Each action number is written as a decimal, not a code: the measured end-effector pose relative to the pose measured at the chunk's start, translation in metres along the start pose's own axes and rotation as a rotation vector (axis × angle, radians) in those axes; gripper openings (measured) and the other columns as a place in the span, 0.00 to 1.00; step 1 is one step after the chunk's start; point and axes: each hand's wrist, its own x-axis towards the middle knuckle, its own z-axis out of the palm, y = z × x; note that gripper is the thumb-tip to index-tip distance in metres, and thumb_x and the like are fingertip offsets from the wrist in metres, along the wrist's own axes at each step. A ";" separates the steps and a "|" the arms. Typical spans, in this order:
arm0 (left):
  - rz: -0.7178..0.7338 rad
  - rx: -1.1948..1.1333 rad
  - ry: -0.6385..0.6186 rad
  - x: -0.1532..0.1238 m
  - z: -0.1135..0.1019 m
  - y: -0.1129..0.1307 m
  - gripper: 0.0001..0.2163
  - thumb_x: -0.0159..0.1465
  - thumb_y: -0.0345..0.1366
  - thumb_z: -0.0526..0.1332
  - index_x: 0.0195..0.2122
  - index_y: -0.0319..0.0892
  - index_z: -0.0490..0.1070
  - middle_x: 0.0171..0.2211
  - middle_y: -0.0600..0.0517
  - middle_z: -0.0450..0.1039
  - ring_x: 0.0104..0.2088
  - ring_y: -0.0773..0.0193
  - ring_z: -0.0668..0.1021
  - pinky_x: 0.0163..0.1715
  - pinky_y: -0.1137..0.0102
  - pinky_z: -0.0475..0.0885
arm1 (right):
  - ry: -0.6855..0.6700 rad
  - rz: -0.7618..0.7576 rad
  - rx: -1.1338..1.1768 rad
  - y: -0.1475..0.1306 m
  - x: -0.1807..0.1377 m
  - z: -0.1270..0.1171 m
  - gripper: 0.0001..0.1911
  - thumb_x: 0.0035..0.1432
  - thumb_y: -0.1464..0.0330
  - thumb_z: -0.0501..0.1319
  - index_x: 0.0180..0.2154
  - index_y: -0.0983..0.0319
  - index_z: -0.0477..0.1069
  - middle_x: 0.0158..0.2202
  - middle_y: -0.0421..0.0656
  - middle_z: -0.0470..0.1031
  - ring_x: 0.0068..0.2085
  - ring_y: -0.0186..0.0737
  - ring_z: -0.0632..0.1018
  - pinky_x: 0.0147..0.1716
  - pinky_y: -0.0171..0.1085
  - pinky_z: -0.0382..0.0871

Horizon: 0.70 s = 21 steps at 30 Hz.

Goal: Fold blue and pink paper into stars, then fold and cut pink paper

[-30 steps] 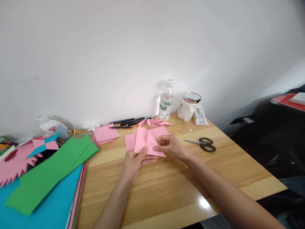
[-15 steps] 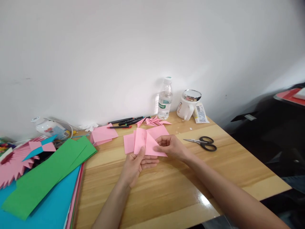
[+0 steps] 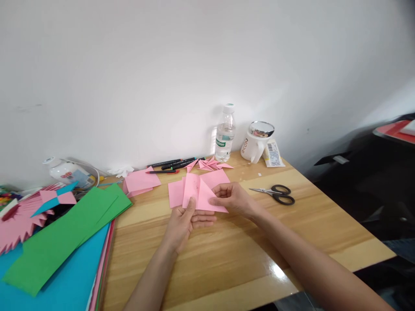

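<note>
A partly folded sheet of pink paper (image 3: 205, 196) is held between both hands above the table, its right side forming a triangular flap. My left hand (image 3: 184, 220) grips the lower left edge, thumb on top and fingers stretched beneath the sheet. My right hand (image 3: 231, 198) pinches the flap on the right between thumb and fingers. Directly behind the held sheet lie more pink paper pieces (image 3: 175, 193), partly covered by it. Several folded pink paper shapes (image 3: 210, 164) rest farther back.
Scissors (image 3: 275, 194) lie on the right of the wooden table (image 3: 227, 268). A water bottle (image 3: 225, 136), a white mug (image 3: 253, 147) and a small packet (image 3: 274, 154) stand by the wall. Several pens (image 3: 175, 164) lie at the back; green paper strips (image 3: 61, 237) cover blue sheets (image 3: 76, 280) at left.
My left thumb has shifted very slightly on the pink paper. Both hands keep their hold, and everything else looks the same.
</note>
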 end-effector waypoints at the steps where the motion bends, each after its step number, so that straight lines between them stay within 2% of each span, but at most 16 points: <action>1: 0.002 -0.001 0.001 0.000 0.000 0.000 0.27 0.52 0.55 0.62 0.28 0.29 0.74 0.31 0.32 0.78 0.39 0.47 0.79 0.40 0.60 0.75 | 0.000 0.000 0.000 0.000 0.000 0.000 0.17 0.37 0.60 0.72 0.28 0.65 0.74 0.26 0.41 0.76 0.25 0.32 0.73 0.24 0.31 0.62; 4: 0.015 0.013 -0.005 0.000 0.000 -0.002 0.26 0.49 0.54 0.64 0.28 0.28 0.74 0.33 0.32 0.77 0.36 0.47 0.80 0.36 0.62 0.76 | 0.000 -0.007 -0.006 -0.002 0.000 0.001 0.17 0.37 0.61 0.72 0.28 0.66 0.74 0.26 0.41 0.76 0.25 0.31 0.72 0.24 0.31 0.62; 11: 0.046 0.044 0.013 0.001 0.000 -0.004 0.20 0.47 0.44 0.70 0.31 0.29 0.75 0.32 0.35 0.78 0.32 0.50 0.81 0.32 0.63 0.77 | -0.014 -0.028 -0.023 -0.002 -0.001 0.001 0.16 0.38 0.62 0.71 0.28 0.66 0.74 0.26 0.40 0.74 0.26 0.30 0.71 0.25 0.30 0.63; 18: 0.042 0.028 0.034 0.000 0.000 -0.004 0.20 0.47 0.44 0.69 0.33 0.28 0.74 0.30 0.36 0.78 0.32 0.49 0.81 0.33 0.63 0.77 | -0.008 -0.019 -0.028 -0.003 -0.001 0.002 0.17 0.37 0.61 0.71 0.28 0.66 0.74 0.26 0.40 0.74 0.25 0.31 0.71 0.25 0.31 0.63; 21: 0.017 0.015 0.016 0.000 0.000 -0.004 0.22 0.50 0.47 0.67 0.32 0.28 0.74 0.30 0.34 0.78 0.35 0.48 0.80 0.35 0.62 0.76 | -0.007 -0.009 -0.022 -0.003 -0.001 0.001 0.19 0.35 0.61 0.72 0.28 0.66 0.74 0.26 0.40 0.75 0.26 0.31 0.72 0.24 0.30 0.62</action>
